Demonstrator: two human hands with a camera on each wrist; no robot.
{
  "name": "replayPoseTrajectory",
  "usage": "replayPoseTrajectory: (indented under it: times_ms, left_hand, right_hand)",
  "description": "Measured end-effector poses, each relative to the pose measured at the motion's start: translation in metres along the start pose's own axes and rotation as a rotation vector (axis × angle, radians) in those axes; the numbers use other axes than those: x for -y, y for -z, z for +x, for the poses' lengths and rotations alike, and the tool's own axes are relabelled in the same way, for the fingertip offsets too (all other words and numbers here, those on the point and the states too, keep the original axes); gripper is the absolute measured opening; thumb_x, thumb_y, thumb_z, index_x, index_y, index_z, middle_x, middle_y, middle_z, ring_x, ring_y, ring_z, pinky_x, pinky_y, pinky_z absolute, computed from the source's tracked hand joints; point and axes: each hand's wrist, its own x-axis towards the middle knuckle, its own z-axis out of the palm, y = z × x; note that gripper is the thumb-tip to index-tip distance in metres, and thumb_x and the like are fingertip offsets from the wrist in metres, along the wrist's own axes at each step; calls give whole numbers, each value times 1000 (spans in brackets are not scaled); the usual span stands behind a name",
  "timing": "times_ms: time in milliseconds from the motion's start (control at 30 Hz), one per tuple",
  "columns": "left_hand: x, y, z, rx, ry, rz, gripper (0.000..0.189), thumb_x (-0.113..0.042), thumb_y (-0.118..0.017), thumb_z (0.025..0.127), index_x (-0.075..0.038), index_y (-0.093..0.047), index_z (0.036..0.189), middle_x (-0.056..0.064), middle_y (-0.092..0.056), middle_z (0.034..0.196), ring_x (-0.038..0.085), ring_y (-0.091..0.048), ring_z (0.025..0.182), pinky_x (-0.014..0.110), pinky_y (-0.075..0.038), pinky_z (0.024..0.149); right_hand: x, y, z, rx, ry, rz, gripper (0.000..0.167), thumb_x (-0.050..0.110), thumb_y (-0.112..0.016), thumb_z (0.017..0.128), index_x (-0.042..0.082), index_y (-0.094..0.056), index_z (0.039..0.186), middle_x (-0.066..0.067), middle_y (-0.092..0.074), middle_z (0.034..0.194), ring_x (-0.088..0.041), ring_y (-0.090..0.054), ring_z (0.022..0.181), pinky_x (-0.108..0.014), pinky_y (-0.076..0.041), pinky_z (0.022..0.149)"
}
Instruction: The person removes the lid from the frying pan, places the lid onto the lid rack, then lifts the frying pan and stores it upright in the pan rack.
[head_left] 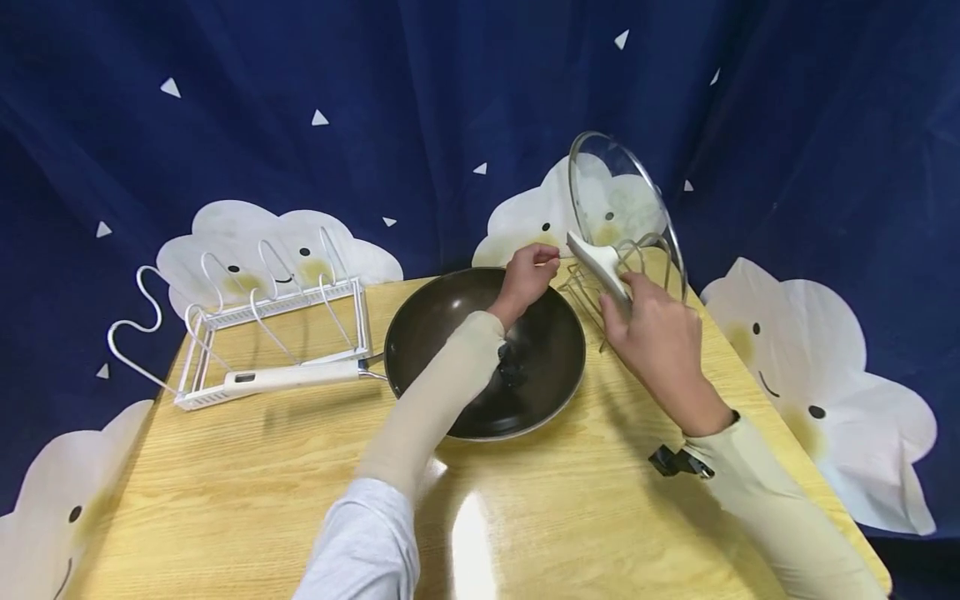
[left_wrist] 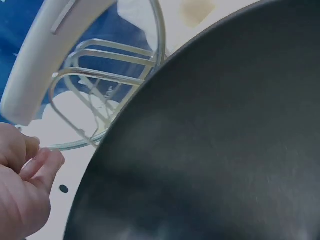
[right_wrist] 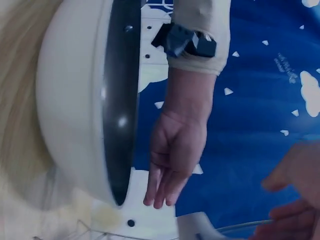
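A dark-lined wok (head_left: 427,333) with a white handle (head_left: 300,379) sits mid-table. My left hand (head_left: 528,279) hovers over its far right rim, fingertips drawn close together and nothing visibly gripped; its fingers (right_wrist: 162,187) hang fairly straight in the right wrist view. At the right, a glass pan lid (head_left: 626,179) is tilted nearly upright at a small wire rack (head_left: 585,287). My right hand (head_left: 663,337) holds the lower end of its white handle (head_left: 596,258) between thumb and index finger. Whether the rack bears the lid's weight is hard to tell. The handle (left_wrist: 47,60) looms large in the left wrist view.
A white wire rack (head_left: 277,312) with several tall loops stands on the left side of the wooden table (head_left: 247,500). Its front edge lies close to the wok's handle. Behind the table hangs a dark blue curtain (head_left: 420,108) with white cloud shapes.
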Motion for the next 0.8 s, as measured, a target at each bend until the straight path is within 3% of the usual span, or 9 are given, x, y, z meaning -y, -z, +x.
replayPoseTrajectory:
  times_ms: [100,200,367,433,600,800]
  left_hand:
    - [-7,19,-10,-33,-3,38,24,-6,-62,100,5,-68,120,19,-72,118,29,-71,107,26,-56,87]
    - [-13,36,-22,-49,-28,43,24,-6,-63,99,5,-68,120,19,-72,118,28,-70,109,26,-55,90]
    - [-19,64,-49,-38,-77,20,25,-7,-63,100,2,-68,122,17,-72,120,24,-68,112,28,-53,96]
    - [-20,76,-62,-29,-88,52,26,-9,-63,100,0,-68,125,15,-72,121,22,-68,113,29,-52,98]
    - [-19,109,-91,13,-102,159,35,-17,-65,101,-5,-64,134,12,-70,127,20,-66,117,31,-50,102]
    - [-10,153,-126,30,-127,385,44,-32,-65,101,-10,-62,139,7,-65,138,20,-60,127,38,-46,107]
  right_hand:
    - [4,6,2,-27,63,118,41,23,-77,88,-5,-69,117,-24,-74,96,-41,-70,70,-57,-51,57]
    - [6,10,3,5,66,248,45,23,-81,86,-3,-69,120,-24,-75,100,-37,-74,78,-52,-58,67]
    - [8,11,3,159,-18,422,60,25,-81,88,1,-60,138,-24,-69,123,-38,-71,107,-48,-58,88]
    - [8,9,3,225,-55,477,65,28,-79,90,5,-55,146,-24,-65,133,-39,-67,116,-48,-55,94]
    - [10,1,-1,339,-76,545,69,35,-74,94,11,-47,153,-19,-55,147,-39,-59,129,-50,-50,103]
    - [11,-12,-9,407,-57,502,68,43,-68,96,16,-46,154,-16,-50,153,-43,-60,125,-56,-49,102]
